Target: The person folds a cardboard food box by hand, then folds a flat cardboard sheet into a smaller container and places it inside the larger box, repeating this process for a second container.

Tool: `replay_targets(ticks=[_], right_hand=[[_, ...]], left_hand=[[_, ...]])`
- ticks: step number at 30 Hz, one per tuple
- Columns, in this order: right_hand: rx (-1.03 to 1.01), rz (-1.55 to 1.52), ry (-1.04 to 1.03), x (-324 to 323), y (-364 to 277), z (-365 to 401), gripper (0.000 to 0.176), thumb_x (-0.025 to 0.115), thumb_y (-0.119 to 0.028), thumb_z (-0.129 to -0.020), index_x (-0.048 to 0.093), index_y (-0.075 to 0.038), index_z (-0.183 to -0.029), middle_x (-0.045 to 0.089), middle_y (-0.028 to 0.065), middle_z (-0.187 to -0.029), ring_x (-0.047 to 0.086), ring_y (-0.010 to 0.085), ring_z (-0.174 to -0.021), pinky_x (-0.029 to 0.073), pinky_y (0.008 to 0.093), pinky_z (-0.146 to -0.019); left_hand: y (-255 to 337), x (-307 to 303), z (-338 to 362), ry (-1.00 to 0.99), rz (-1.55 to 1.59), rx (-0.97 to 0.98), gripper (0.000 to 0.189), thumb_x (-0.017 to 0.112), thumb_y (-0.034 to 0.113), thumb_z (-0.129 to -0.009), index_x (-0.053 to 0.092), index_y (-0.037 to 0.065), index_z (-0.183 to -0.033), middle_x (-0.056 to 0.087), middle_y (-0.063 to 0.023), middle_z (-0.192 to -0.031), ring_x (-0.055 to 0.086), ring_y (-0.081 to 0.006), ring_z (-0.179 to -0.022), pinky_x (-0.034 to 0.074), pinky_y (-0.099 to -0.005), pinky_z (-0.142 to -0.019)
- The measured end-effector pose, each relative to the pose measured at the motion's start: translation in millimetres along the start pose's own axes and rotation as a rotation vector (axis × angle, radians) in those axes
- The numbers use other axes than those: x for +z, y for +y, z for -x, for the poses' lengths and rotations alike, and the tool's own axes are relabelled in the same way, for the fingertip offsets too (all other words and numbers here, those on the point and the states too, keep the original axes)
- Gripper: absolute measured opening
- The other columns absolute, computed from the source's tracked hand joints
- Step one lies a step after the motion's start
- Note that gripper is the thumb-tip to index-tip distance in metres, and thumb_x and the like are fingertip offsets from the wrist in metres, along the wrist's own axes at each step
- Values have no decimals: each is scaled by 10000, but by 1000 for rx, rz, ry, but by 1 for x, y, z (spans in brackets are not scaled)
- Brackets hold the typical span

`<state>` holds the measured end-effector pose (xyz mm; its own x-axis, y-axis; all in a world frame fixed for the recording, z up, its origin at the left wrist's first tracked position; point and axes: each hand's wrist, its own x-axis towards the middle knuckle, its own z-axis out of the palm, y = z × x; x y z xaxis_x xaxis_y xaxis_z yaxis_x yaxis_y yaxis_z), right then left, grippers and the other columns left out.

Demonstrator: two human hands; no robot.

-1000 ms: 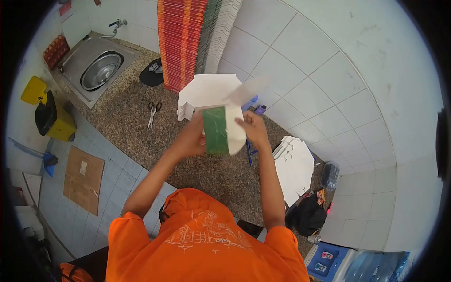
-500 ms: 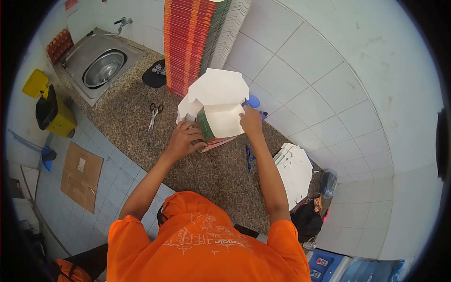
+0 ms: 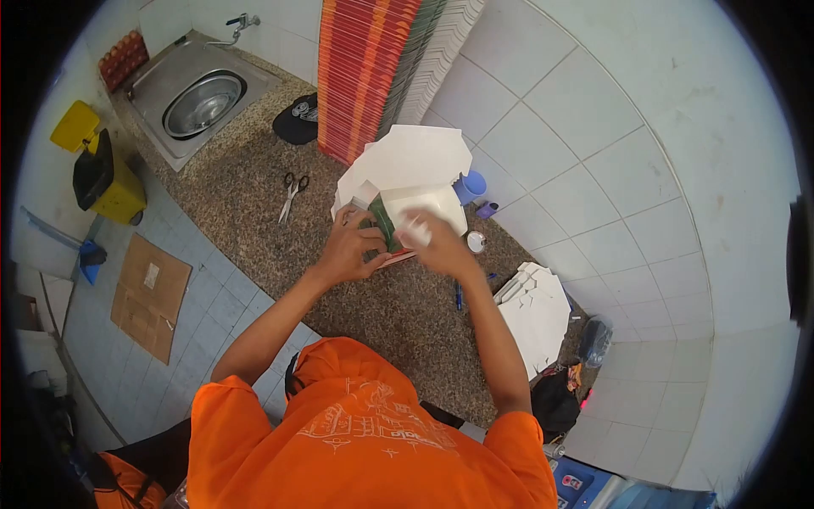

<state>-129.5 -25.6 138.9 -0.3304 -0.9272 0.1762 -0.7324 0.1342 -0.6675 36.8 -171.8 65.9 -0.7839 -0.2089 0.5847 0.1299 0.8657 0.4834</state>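
A part-folded cardboard box (image 3: 424, 204), white inside with green and red outer sides, stands on the counter in front of me. My left hand (image 3: 349, 246) grips its left side, fingers bent over the green panel and thumb low by the red edge. Smeared by motion, my right hand (image 3: 441, 246) is over the box's near right part. Something white shows at its fingers, and I cannot tell whether it is a flap of the box. Behind the box lie flat white cardboard blanks (image 3: 407, 157).
A tall stack of red and green folded cardboard (image 3: 365, 76) rises behind. Scissors (image 3: 292, 198) and a black cap (image 3: 297, 120) lie left, near the sink (image 3: 203, 106). To the right are a blue cup (image 3: 470, 187), a small round lid (image 3: 476, 242), a blue pen (image 3: 459, 296) and white cardboard pieces (image 3: 536, 318).
My right hand has moved from the box's far right edge toward its near side. A round lid now shows on the right. The camera view has shifted slightly.
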Motion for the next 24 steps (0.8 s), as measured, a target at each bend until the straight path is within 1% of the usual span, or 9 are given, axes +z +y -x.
replay_targets(ticks=[1,3,6,7,11,13,16,19,24], right_hand=[[-1,-3,-3,12,-8,9,259,671,-206,-926,586,-7,-1070,679,237,-1010,673,369,-980,516,507,-856],[85,420,-128,33,-20,24,230,652,-197,-937,587,-13,-1059,701,179,-886,689,366,-874,508,504,-820],[-95,447,44,50,-12,35,213,634,-206,-950,590,-11,-1026,700,141,-796,685,389,-761,510,513,-747],[-95,444,43,49,-11,36,213,634,-206,-950,590,-11,-1026,700,141,-796,685,389,-761,510,513,-747],[28,456,-121,33,-26,15,247,616,-258,-970,586,-14,-995,701,193,-789,695,411,-717,532,522,-661],[89,501,-117,38,-33,-5,262,609,-281,-981,590,-20,-983,699,210,-780,695,427,-713,538,528,-642],[190,516,118,68,-25,-31,298,583,-323,-998,600,-26,-990,706,210,-773,707,423,-730,551,527,-651],[219,492,98,81,-20,-47,253,607,-277,-965,601,-26,-993,713,215,-782,718,415,-737,557,528,-651],[192,530,6,90,-16,-40,214,560,-208,-912,594,-19,-1004,722,224,-797,722,417,-726,563,530,-645]], left_hand=[[1,0,0,41,-8,22,163,847,309,-790,787,160,-822,723,40,-920,566,-260,-1168,314,-525,-1080],[2,-3,4,45,-35,1,181,851,320,-779,778,159,-818,703,30,-963,559,-264,-1173,315,-525,-1070],[0,-6,5,85,-98,-57,304,876,399,-716,756,153,-847,645,12,-995,545,-255,-1178,312,-520,-1072],[-2,-8,6,112,-135,-96,416,897,466,-662,743,147,-880,607,4,-983,538,-242,-1179,307,-517,-1084],[-14,-10,5,11,-147,-221,524,914,419,-658,725,160,-1073,650,-51,-1085,564,-277,-1178,350,-508,-1033],[-21,4,10,-40,-141,-223,685,913,458,-650,672,156,-1215,672,-72,-1094,640,-287,-1069,464,-470,-921],[-26,19,17,46,-19,-265,778,909,565,-598,675,175,-1229,670,-70,-967,683,-283,-883,534,-455,-768],[-15,8,17,-58,-108,-444,821,901,474,-641,596,183,-1346,707,-115,-1073,719,-310,-865,568,-424,-696],[-11,21,21,35,-98,-475,875,901,453,-635,543,208,-1395,714,-121,-1093,729,-346,-918,584,-450,-717]])
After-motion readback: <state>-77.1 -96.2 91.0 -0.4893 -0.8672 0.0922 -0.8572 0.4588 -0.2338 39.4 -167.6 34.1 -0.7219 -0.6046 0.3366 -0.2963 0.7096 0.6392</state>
